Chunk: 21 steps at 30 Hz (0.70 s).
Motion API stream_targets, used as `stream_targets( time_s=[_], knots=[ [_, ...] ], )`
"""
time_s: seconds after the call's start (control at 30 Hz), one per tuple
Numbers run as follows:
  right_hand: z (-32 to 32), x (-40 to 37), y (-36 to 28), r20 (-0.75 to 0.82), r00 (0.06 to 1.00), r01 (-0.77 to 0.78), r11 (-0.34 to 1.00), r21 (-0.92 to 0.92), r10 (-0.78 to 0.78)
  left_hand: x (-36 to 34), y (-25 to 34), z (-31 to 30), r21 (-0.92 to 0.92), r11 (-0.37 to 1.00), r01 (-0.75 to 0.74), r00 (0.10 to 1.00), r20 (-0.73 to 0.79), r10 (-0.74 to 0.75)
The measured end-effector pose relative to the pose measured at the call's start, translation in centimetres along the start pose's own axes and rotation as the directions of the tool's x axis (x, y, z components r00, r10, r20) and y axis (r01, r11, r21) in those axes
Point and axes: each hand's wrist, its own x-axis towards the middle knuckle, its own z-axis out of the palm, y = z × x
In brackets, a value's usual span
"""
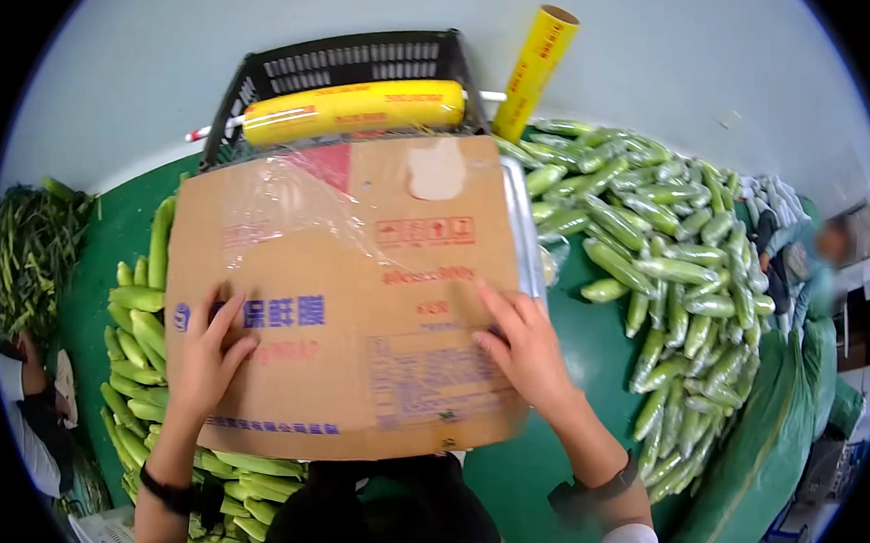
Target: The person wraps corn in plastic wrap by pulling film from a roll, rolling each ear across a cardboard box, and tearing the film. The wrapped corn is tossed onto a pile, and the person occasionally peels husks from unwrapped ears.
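A flat brown cardboard sheet [356,297] with blue and red print lies in front of me, partly covered by clear cling film [293,193]. My left hand [208,354] rests flat on its lower left part, fingers spread. My right hand [524,348] presses on its lower right part, fingers apart. A yellow roll of cling film [355,108] lies across the top edge of the cardboard, fed from a black plastic basket [347,59].
A second yellow roll [536,67] stands tilted behind the basket. Wrapped green cucumbers [678,272] are heaped at the right, bare ones [135,355] at the left, on a green table [578,336]. Leafy greens [33,244] lie far left. Another person [815,249] sits at the right.
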Motion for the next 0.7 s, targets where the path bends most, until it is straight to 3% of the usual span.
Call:
stream_targets(
  time_s=[0.03, 0.1, 0.13, 0.2, 0.33, 0.43, 0.53, 0.6, 0.67, 0.7],
  knots=[
    [0.5, 1.2, -0.2, 0.014, 0.998, -0.057, 0.998, -0.018, 0.057, 1.4, 0.1, 0.2, -0.114, 0.992, 0.061, 0.997, -0.029, -0.065],
    [1.9, 3.8, 0.1, 0.029, 0.994, -0.108, 0.994, -0.016, 0.108, 4.6, -1.2, 1.4, -0.125, 0.991, -0.037, 0.982, -0.190, 0.013],
    [2.8, 5.2, 0.7, 0.001, 1.000, -0.015, 0.999, -0.038, 0.015, 5.9, -2.1, 1.9, -0.125, 0.988, -0.094, 0.963, -0.264, 0.059],
    [4.0, 7.7, 1.8, -0.059, 0.984, 0.163, 0.981, -0.104, -0.170, 8.4, -4.9, 2.5, -0.081, 0.993, -0.087, 0.971, -0.229, 0.066],
    [4.6, 10.4, 1.8, -0.038, 0.968, 0.240, 0.961, -0.138, -0.247, 10.8, -5.7, 1.7, -0.068, 0.965, -0.254, 0.927, -0.302, 0.223],
    [4.2, 10.2, 1.8, -0.117, 0.980, 0.177, 0.968, 0.180, -0.158, 9.6, -5.7, 0.7, -0.193, 0.952, -0.239, 0.915, -0.374, 0.154],
    [2.9, 8.9, 1.0, 0.010, 1.000, -0.031, 0.964, 0.263, 0.029, 7.3, -6.0, -1.0, -0.283, 0.937, -0.207, 0.932, -0.347, 0.102],
    [2.1, 8.4, 0.9, 0.023, 0.983, -0.176, 0.903, 0.392, 0.181, 5.1, -6.4, -2.1, -0.177, 0.973, -0.149, 0.944, -0.319, 0.087],
    [1.2, 7.4, 0.9, 0.018, 0.971, -0.222, 0.862, 0.456, 0.240, 1.9, -7.5, -3.3, 0.114, 0.945, -0.308, 0.879, -0.345, 0.328],
    [0.0, 6.3, 1.2, 0.002, 0.973, -0.205, 0.866, 0.456, 0.229, 0.0, -7.3, -4.1, 0.135, 0.933, -0.334, 0.864, -0.353, 0.360]
  ],
)
